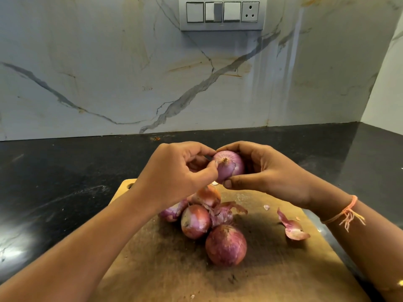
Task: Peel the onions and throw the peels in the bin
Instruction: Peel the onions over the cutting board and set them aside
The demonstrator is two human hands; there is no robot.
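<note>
Above the far edge of the board [272, 269], right hand [268, 171] grips an onion [236, 163]; left hand [174, 171] pinches its skin [225, 165].

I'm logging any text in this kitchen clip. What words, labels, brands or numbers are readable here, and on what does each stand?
None can be read.
The grey wall switch panel, with three switches and a socket, shows no markings.
The brown wooden chopping board, the purple-red onion being peeled and the black stone counter carry no print.
</note>
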